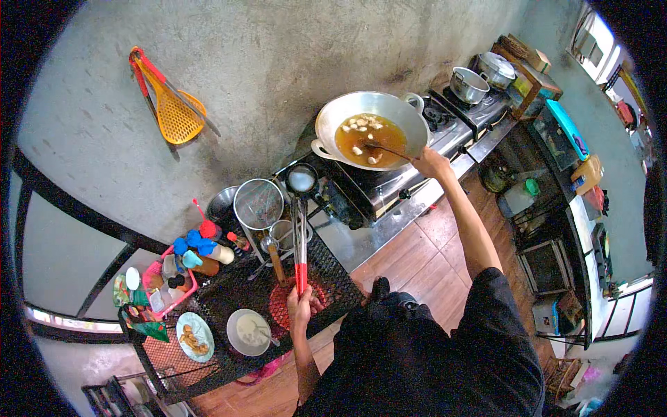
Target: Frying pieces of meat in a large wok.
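My right hand [431, 162] grips the handle of a dark spatula [391, 150]. Its head is dipped in the brown oil [365, 139] of a large two-handled metal wok [318, 122] on the gas stove. Several pale pieces of food [359, 124] float there, mostly toward the far side. To the lower left, my left hand [301, 307] is closed around the red handle of a long metal utensil [300, 250], held above the black mesh rack. Its far end reaches a small dark round pan or ladle [301, 178]; whether they are joined I cannot tell.
On the mesh rack [213, 292] are a bowl of pale batter [234, 333], a plate [208, 349] with fried pieces, a pink basket of condiments [190, 292] and a wire strainer [259, 204]. A yellow skimmer [180, 117] hangs on the wall. Pots [469, 86] stand right of the wok.
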Action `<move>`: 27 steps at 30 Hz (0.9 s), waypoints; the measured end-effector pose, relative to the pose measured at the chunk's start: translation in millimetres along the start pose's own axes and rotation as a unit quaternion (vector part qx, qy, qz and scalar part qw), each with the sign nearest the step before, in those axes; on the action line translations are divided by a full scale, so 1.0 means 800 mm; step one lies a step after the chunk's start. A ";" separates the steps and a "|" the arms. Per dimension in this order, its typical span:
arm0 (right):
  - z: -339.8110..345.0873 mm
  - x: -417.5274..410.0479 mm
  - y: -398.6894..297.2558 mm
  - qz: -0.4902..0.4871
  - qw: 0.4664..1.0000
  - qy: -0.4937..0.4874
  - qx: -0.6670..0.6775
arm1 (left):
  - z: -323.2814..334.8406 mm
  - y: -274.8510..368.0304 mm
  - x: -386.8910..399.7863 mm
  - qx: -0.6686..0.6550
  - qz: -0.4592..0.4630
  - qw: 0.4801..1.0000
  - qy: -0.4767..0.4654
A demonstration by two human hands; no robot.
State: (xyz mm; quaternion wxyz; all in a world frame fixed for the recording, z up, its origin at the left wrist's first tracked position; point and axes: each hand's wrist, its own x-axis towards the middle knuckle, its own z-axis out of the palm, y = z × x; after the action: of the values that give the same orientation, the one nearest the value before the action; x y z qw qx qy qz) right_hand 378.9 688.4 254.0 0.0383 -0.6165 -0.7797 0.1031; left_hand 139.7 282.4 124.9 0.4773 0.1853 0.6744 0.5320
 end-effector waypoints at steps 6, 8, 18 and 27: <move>-0.029 -0.042 -0.019 -0.011 0.998 -0.065 -0.011 | 0.005 -0.001 0.001 -0.025 -0.004 1.000 -0.008; -0.038 -0.049 -0.021 -0.001 0.997 -0.073 0.001 | 0.006 -0.002 0.003 -0.022 -0.010 1.000 -0.011; -0.033 -0.042 0.009 0.031 0.999 -0.032 -0.008 | 0.013 0.004 -0.001 0.001 -0.018 1.000 -0.005; -0.032 -0.033 0.017 0.029 0.999 -0.005 -0.026 | 0.014 0.002 -0.008 0.013 -0.018 1.000 0.006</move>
State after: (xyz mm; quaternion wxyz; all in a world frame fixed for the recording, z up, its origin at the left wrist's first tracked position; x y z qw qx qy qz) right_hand 402.9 669.1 278.2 0.0147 -0.6393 -0.7639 0.0868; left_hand 151.8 284.3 129.1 0.4805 0.1765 0.6874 0.5152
